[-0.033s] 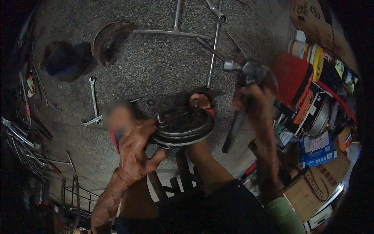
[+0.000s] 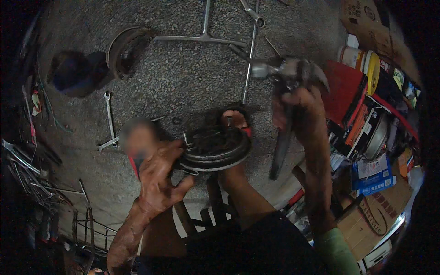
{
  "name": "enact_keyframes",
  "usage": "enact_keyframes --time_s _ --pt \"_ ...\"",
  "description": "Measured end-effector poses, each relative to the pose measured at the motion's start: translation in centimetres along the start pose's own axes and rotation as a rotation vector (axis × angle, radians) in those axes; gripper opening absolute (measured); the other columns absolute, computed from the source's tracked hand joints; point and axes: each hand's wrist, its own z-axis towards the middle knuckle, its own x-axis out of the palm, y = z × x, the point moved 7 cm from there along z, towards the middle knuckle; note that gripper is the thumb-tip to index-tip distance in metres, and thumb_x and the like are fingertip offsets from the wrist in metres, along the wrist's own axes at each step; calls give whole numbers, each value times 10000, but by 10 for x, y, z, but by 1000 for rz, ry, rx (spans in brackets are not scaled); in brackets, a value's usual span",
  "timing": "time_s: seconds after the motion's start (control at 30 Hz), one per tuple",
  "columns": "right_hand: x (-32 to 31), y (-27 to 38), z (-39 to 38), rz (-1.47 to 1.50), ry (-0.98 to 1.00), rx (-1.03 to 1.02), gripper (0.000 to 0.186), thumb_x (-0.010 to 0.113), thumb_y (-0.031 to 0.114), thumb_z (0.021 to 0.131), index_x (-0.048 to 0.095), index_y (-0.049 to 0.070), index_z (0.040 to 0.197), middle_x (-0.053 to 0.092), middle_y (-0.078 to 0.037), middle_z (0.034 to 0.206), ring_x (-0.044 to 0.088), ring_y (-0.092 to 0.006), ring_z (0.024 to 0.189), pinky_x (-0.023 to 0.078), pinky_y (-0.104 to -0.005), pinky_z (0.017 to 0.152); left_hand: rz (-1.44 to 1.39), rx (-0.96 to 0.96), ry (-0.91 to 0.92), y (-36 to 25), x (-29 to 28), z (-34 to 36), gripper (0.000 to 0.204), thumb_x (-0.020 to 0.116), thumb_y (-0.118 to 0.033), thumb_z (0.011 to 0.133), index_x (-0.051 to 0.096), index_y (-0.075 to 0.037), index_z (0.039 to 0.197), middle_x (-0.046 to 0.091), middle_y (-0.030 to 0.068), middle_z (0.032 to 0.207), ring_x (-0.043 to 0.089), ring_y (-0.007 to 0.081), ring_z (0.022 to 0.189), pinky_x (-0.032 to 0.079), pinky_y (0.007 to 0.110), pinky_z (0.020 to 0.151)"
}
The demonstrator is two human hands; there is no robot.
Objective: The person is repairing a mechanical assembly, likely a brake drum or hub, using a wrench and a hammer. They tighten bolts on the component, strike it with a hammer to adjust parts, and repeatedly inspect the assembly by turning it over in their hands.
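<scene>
A round, dark metal brake plate [image 2: 215, 149] is held tilted between my legs, a thin bolt standing up at its left side and a thicker stud towards its far right. My left hand [image 2: 160, 172] grips its left edge, thumb apart on the near side and the fingertips partly hidden. My right hand [image 2: 300, 103] is wrapped round the handle of a claw hammer [image 2: 286, 71], raised to the right of the plate and apart from it. The hammer's striking face points left, and its handle hangs down below my fist. Both hammer and hand are slightly blurred.
Beyond the plate, a T-handle wrench [image 2: 204, 38], a long metal bar [image 2: 250, 68] and a curved metal band [image 2: 114, 48] lie on the pebbled floor. Combination spanners [image 2: 110, 114] rest at left. Boxes [image 2: 373, 220] and a red case [image 2: 343, 91] crowd the right.
My right hand has lifted the hammer a little, and its head has turned more level with the face to the left. The left hand and brake plate have stayed put.
</scene>
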Motion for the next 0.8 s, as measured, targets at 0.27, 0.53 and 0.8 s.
enact_keyframes --time_s 0.27,0.53,0.8 --pt "119 68 13 -777 665 -380 227 655 240 833 601 64 965 596 -107 837 592 -235 695 483 -328 596 32 4 10 -6 -4 4 574 800 -110 629 582 9 1147 625 209 1200 614 390 1066 499 470 890" --pt "125 61 3 -1137 763 -503 293 718 178 762 601 117 1024 549 -182 1107 558 -370 1043 487 -412 868 -9 -36 54 5 -2 -8 596 803 -102 623 575 9 1163 603 189 1242 579 390 1108 468 484 940" --pt "113 39 -13 -1171 859 -541 201 539 222 893 602 131 1060 546 -188 1061 546 -364 1040 444 -428 876 95 92 101 -6 1 -11 562 788 -102 634 571 -37 1148 602 154 1256 584 367 1071 507 458 870"
